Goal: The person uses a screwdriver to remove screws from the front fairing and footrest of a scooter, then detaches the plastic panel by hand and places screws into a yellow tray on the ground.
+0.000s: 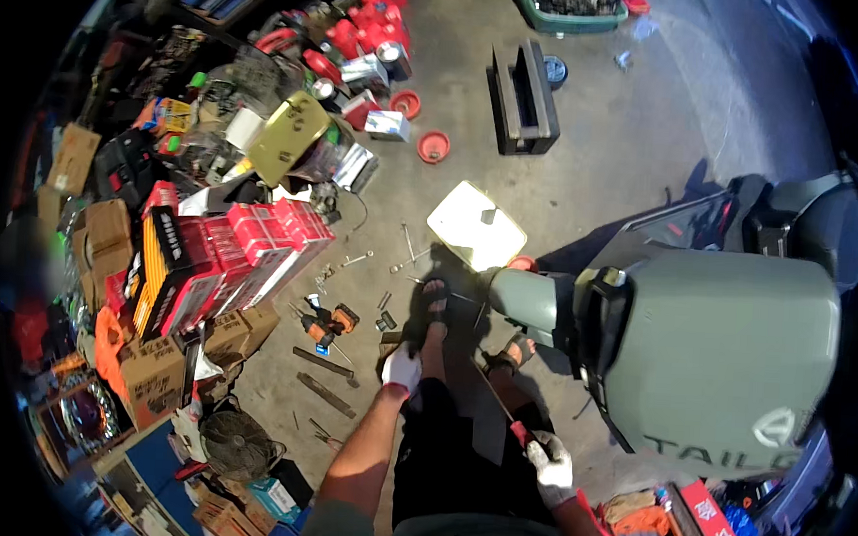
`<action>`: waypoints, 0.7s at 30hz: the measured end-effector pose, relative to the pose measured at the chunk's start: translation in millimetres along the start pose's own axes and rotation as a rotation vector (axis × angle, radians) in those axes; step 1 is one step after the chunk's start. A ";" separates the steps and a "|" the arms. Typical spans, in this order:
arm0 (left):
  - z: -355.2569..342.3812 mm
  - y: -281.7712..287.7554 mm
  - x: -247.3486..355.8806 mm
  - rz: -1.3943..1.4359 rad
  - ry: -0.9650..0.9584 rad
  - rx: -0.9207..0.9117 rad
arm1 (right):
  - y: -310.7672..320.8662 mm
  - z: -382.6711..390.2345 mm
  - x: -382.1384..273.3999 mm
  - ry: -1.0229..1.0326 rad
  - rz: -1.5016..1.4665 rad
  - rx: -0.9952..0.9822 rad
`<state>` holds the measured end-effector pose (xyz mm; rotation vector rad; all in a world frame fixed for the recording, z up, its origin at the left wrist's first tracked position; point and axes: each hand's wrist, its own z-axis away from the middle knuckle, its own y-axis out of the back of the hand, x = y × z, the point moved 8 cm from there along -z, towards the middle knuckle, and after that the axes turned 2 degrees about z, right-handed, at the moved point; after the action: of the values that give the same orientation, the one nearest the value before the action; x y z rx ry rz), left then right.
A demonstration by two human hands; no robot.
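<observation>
My right hand [552, 466], in a pale work glove, is closed round the red handle of a long screwdriver [519, 430]. Its thin shaft points forward and left, past my right knee toward my sandalled foot. My left hand [402, 371], also gloved, is beside my left leg with its fingers curled. A small dark brown block [389, 341] shows right at its fingertips; whether I grip it or it lies behind is unclear. To the right of my legs is a grey-green scooter [721, 351]. An orange and black cordless drill [319, 328] lies on the floor to the left.
Wrenches [357, 259], dark flat bars [325, 395] and pliers [324, 435] lie on the concrete left of me. Red boxes [245, 258] are stacked beyond them. Ahead are a white rectangular lid [477, 226], red round dishes [433, 147] and a black open frame [523, 103].
</observation>
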<state>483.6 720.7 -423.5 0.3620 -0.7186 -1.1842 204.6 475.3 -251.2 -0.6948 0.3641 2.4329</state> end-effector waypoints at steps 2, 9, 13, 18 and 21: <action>-71.0 -26.7 -11.7 -0.056 -0.118 0.092 | -13.9 -16.0 6.4 -0.131 0.013 0.045; -262.8 -63.2 44.7 -0.214 -0.220 0.160 | -67.0 -68.5 44.8 -0.368 -0.008 0.164; -342.8 -76.8 67.0 -0.341 -0.361 0.260 | -95.6 -87.4 45.3 -0.475 -0.048 0.201; -407.9 -99.5 111.0 -0.452 -0.475 0.246 | -112.5 -107.1 49.0 -0.511 -0.113 0.182; -442.5 -119.1 134.3 -0.640 -0.407 0.199 | -118.3 -111.1 60.7 -0.512 -0.167 0.186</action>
<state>724.8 506.3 -775.5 0.5488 -1.1261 -1.8272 276.8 552.9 -388.3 -0.0107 0.3025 2.2760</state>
